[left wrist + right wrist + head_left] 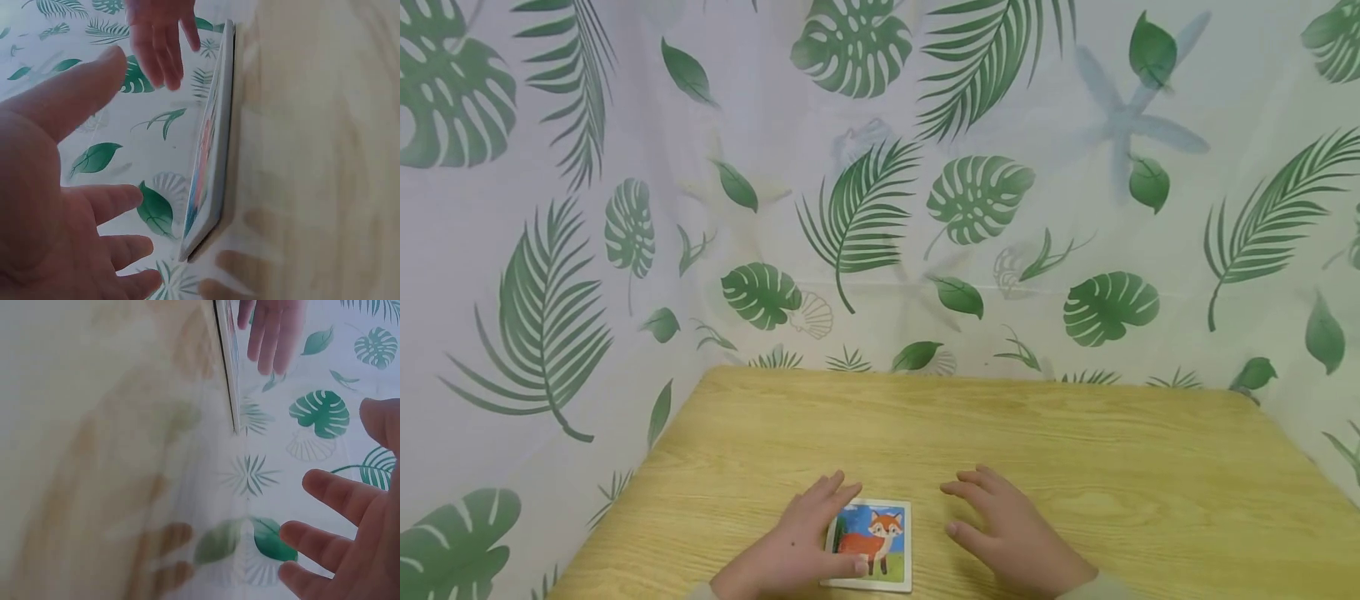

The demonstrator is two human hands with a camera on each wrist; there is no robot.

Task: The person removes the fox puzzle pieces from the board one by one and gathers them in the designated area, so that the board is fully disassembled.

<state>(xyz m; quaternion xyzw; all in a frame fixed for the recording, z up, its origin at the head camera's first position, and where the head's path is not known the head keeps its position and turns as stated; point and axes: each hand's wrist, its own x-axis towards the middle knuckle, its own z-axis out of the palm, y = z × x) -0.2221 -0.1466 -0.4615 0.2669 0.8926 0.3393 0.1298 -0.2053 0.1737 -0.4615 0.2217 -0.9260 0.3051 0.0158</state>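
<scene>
- Pale leaf-print cloth (880,337) hangs behind your wood-grain table (1112,475) and along its left edge; the far edge and both far corners are in view, while the near edge is cut off.
- Your fox picture board (883,546) lies flat and face up on the near part of the table, left of centre, well apart from the far edge.
- Judging by how your hands flank it, taking the board by its white rim would suit this step: bring your palms in level, one to each side edge, and keep your fingertips off the picture.
- Your right side needs the longer approach, so let both hands meet the rim together; an early push from one side could slide or twist the board.
- It looks thin, so aim your fingertips low, near the tabletop. Whether the picture comes apart in pieces is too unclear to tell; keeping it level would be the safer handling.
- Your left hand (801,537) hovers over the board's left edge, its thumb crossing the picture in the head view; the left wrist view shows a gap, so it grips nothing. Its fingers are spread wide, thumb well apart.
- Your right hand (1015,533) hangs just beyond the board's right edge, fingers extended and spread, thumb wide, holding and touching nothing.
</scene>
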